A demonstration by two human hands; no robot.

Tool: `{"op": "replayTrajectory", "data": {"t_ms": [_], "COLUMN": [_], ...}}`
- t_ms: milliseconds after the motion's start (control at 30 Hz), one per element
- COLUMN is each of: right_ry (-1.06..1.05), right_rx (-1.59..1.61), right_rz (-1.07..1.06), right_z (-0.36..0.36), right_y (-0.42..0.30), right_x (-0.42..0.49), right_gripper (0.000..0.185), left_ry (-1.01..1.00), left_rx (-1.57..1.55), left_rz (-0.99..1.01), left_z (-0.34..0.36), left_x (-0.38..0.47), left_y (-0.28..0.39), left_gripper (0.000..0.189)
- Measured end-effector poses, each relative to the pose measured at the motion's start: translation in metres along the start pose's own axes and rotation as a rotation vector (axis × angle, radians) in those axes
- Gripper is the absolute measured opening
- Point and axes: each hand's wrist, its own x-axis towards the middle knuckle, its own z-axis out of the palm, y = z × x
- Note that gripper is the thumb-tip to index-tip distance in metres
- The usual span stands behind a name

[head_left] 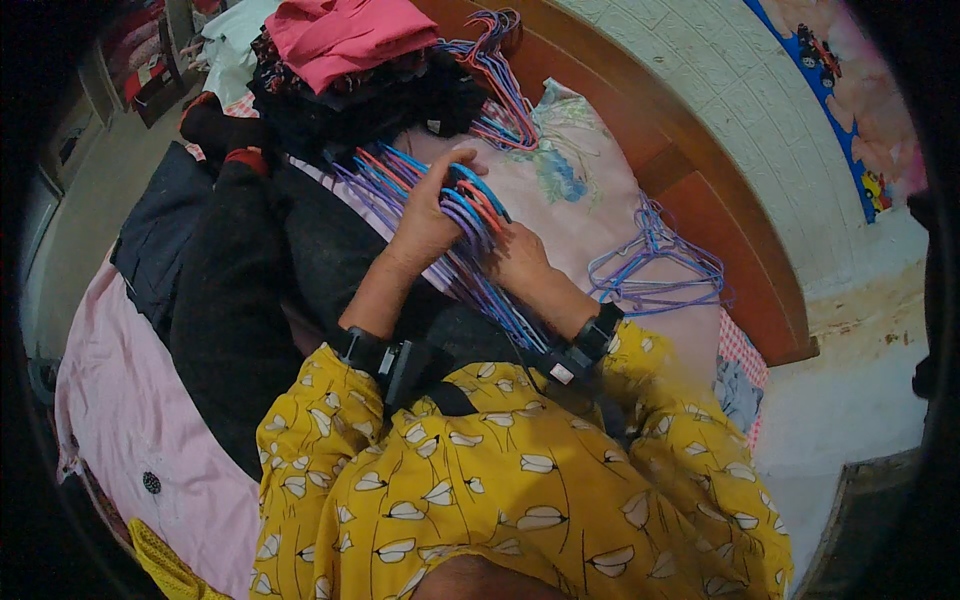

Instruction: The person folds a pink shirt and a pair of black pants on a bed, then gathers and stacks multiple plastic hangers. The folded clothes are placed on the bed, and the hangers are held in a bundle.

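Above my lap I hold a bundle of purple, blue and red clothes hangers [472,277]. My left hand [431,206] grips them from the left, its thumb and fingers around the upper part of the bundle. On the right side my right hand [517,255] closes on the same hangers; its fingertips are partly hidden. A second bunch of hangers [502,82] lies beyond my hands, by the headboard. To the right, blue and purple hangers [652,274] rest in a loose heap on the pink floral bedding [577,217].
Dark folded clothes [360,97] with a pink garment [349,37] on top are piled at the far side. The wooden headboard [712,225] curves along the right. My legs in black trousers [225,315] stretch across the bed to the left. A yellow knitted cloth [161,562] lies at lower left.
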Motion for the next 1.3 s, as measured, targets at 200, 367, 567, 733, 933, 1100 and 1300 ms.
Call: {"op": "replayTrajectory", "data": {"t_ms": [200, 367, 567, 733, 933, 1100, 1300], "right_ry": [-0.246, -0.121, -0.126, 0.289, 0.247, 0.144, -0.038], "right_rx": [0.424, 0.410, 0.662, 0.458, -0.047, -0.145, -0.294], "right_rz": [-0.083, -0.266, -0.076, 0.286, 0.644, 0.590, 0.675], "right_z": [-0.042, -0.038, -0.044, -0.094, -0.094, -0.077, -0.081], "right_y": [-0.003, 0.014, 0.074, 0.199, 0.318, 0.332, 0.325], "right_x": [-0.011, -0.031, -0.035, -0.053, -0.087, -0.090, -0.081], "right_gripper": [0.051, 0.062, 0.049, 0.027, 0.038, 0.053, 0.053], "left_ry": [-0.026, 0.048, 0.018, -0.005, -0.034, 0.026, -0.059], "left_rx": [-0.008, 0.119, 0.233, 0.054, 0.076, 0.092, -0.023], "left_rz": [-0.026, 0.043, -0.062, -0.251, -0.184, -0.281, -0.298], "left_z": [-0.009, -0.005, -0.007, -0.008, -0.004, 0.002, 0.004], "left_x": [-0.004, -0.004, -0.008, -0.007, -0.006, -0.008, -0.002], "left_y": [-0.009, -0.008, -0.001, 0.001, 0.005, 0.012, 0.014], "left_gripper": [0.033, 0.025, 0.015, 0.014, 0.010, 0.009, 0.018]}}
